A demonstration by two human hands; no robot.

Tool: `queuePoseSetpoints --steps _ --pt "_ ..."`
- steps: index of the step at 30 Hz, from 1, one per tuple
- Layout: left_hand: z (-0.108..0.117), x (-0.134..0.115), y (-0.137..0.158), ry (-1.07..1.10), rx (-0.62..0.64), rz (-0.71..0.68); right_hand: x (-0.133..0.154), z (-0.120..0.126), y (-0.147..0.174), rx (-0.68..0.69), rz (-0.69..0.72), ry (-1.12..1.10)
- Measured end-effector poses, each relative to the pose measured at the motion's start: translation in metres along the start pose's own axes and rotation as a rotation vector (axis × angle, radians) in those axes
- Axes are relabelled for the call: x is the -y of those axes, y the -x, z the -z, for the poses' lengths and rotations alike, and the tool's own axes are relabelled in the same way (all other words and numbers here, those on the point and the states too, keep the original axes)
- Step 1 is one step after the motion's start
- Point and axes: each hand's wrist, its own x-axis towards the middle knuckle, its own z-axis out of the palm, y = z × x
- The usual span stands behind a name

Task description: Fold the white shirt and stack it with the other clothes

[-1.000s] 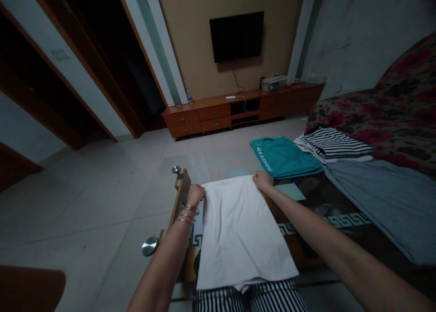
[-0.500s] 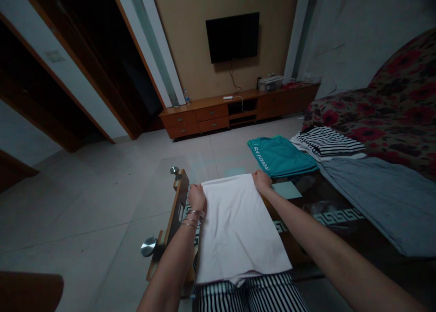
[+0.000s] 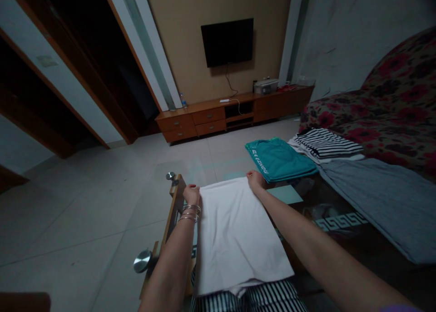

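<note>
Left edge of the glass-topped table: a wooden frame rail with round metal caps at its corners. Left hand, wrist bearing thin metal bangles, is at the far left corner of a white folded garment; fingers curled down onto the cloth edge, apparently pinching it, though the fingertips are hidden. The white garment lies flat along the table's left end, its near edge hanging over the near table edge above striped trousers. Right hand is at the garment's far right corner, fingers closed on the cloth in a pinch. Just beyond it, toward the far edge, a folded teal garment with white lettering. Further right, a black-and-white striped garment, then a grey cloth spread over the right end. A floral sofa stands behind.
</note>
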Motion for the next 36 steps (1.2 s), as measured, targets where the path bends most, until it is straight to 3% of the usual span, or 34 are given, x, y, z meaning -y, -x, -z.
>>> queuePoseSetpoints --steps 4,8,10,12,14,17,22,26,29,32,36 --pt "0.005 -0.009 0.005 0.012 -0.128 0.018 0.004 0.007 0.002 -0.055 0.059 0.03" --pt "-0.001 -0.035 0.03 0.027 -0.195 -0.253 0.028 0.002 0.03 -0.139 0.333 0.054" --pt "-0.014 -0.045 0.047 0.014 -0.151 -0.425 0.037 -0.01 0.051 -0.119 0.531 0.073" --pt "-0.028 -0.045 0.059 -0.029 -0.1 -0.522 0.038 -0.024 0.066 -0.063 0.639 0.095" --pt "-0.037 -0.037 0.064 -0.079 -0.079 -0.52 0.03 -0.032 0.072 -0.027 0.649 0.117" --pt "-0.037 -0.017 0.061 -0.117 -0.075 -0.428 0.005 -0.031 0.063 -0.028 0.551 0.152" --pt "-0.018 0.012 0.062 -0.127 -0.057 -0.309 -0.032 -0.007 0.051 -0.055 0.394 0.179" --pt "-0.005 0.015 0.086 -0.138 -0.076 -0.27 -0.036 0.017 0.064 -0.073 0.324 0.184" --pt "-0.002 0.005 0.125 -0.125 -0.102 -0.41 -0.029 0.025 0.096 -0.113 0.389 0.168" --pt "-0.007 -0.001 0.173 -0.089 -0.051 -0.643 -0.029 0.02 0.145 -0.073 0.599 0.144" --pt "-0.014 0.03 0.222 -0.104 0.041 -0.75 -0.067 0.016 0.194 -0.003 0.732 0.146"
